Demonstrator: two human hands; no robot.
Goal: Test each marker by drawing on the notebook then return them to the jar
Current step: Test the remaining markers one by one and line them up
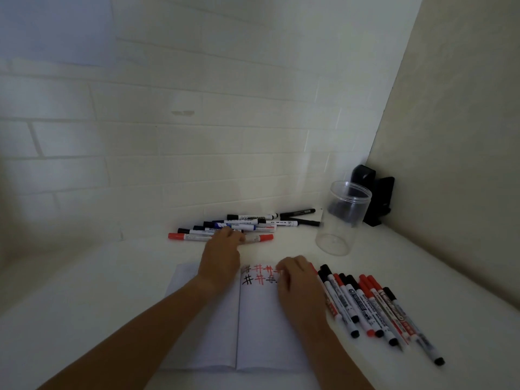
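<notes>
An open white notebook [253, 330] lies in front of me, with red and black hash marks along the top of its right page. My left hand [221, 256] reaches past it to a far pile of markers [242, 225], its fingertips on a red-capped marker [257, 238]. My right hand [295, 282] rests on the right page over the marks, fingers curled; what it holds is hidden. A second row of red and black markers [374, 305] lies right of the notebook. The clear plastic jar [342, 218] stands empty at the back right.
A black object [375, 198] stands in the corner behind the jar. A white brick wall runs close behind the far markers and a plain wall closes the right side. The white tabletop [98, 282] is bare left of the notebook.
</notes>
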